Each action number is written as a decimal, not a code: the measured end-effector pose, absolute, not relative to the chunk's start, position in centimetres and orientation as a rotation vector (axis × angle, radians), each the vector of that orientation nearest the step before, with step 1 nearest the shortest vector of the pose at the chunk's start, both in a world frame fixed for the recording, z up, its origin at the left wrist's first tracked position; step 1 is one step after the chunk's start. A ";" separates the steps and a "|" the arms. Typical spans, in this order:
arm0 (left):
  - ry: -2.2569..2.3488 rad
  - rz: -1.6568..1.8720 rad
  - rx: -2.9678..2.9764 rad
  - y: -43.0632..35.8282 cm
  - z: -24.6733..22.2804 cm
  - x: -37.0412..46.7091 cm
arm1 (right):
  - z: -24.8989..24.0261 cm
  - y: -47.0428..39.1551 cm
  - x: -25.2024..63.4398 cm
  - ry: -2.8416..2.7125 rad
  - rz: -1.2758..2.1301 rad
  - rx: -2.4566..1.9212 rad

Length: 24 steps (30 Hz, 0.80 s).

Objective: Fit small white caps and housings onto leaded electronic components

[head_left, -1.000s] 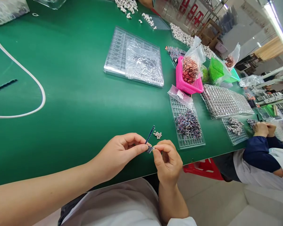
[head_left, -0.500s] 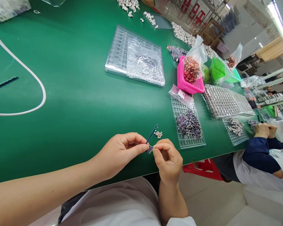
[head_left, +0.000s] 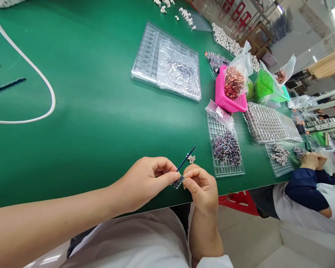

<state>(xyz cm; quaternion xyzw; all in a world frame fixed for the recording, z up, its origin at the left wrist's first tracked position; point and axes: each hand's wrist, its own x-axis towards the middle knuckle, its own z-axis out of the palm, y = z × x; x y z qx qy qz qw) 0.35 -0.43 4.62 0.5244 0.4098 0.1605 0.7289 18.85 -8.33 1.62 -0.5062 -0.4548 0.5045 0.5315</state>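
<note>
Near the table's front edge, my left hand (head_left: 152, 182) pinches a small dark circuit board (head_left: 178, 182) between thumb and fingers. A narrow blue strip (head_left: 187, 157) with a notched edge sticks up from the same pinch, slanting away to the right. My right hand (head_left: 203, 188) is closed at the board's right end, thumb against forefinger. Whether a tiny part sits between those fingertips, I cannot make out. Just beyond the fingers, a small heap of whitish pieces (head_left: 192, 159) lies on the green table (head_left: 100, 123).
To the right, a clear tray (head_left: 226, 149) holds a pile of wired parts. Behind it stands a pink basket (head_left: 231, 100) with a bag of copper-coloured pieces. Stacked clear trays (head_left: 145, 56) lie further back. A white cable (head_left: 52, 96) curves at left. A co-worker's hands (head_left: 312, 160) are far right.
The camera view has shifted slightly, so the trays and basket appear further right. The blue strip leans more to the right, and more of the board shows. Both hands keep their pinch.
</note>
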 end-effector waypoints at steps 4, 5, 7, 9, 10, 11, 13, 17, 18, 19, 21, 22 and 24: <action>0.898 0.336 1.168 -0.4 4.7 0.4 | 1.8 -8.2 19.0 -1.099 1.239 -1.211; 0.895 0.335 1.169 -0.4 4.7 0.4 | 1.9 -8.1 19.1 -1.099 1.254 -1.215; 0.890 0.331 1.171 -0.5 4.7 0.4 | 2.0 -8.0 19.1 -1.099 1.283 -1.229; 0.876 0.333 1.176 -0.5 4.6 0.3 | 2.1 -7.8 19.2 -1.107 1.296 -1.249; 0.868 0.335 1.179 -0.6 4.5 0.3 | 2.1 -7.8 19.2 -1.114 1.297 -1.258; 0.860 0.337 1.182 -0.6 4.4 0.3 | 2.1 -7.7 19.2 -1.122 1.295 -1.267; 0.847 0.338 1.185 -0.6 4.2 0.2 | 2.2 -7.7 19.1 -1.135 1.290 -1.289; 0.848 0.344 1.198 -0.6 4.0 0.2 | 2.5 -7.6 18.9 -1.154 1.269 -1.321; 0.848 0.348 1.206 -0.6 3.9 0.2 | 2.5 -7.6 18.9 -1.161 1.264 -1.314; 0.850 0.351 1.213 -0.7 3.9 0.2 | 2.5 -7.5 18.8 -1.168 1.261 -1.305; 0.854 0.353 1.231 -0.7 3.9 0.2 | 2.5 -7.5 18.8 -1.179 1.258 -1.298; 0.858 0.353 1.239 -0.7 3.9 0.2 | 2.5 -7.4 18.8 -1.182 1.259 -1.303; 0.866 0.351 1.250 -0.6 4.0 0.2 | 2.5 -7.4 18.9 -1.188 1.264 -1.325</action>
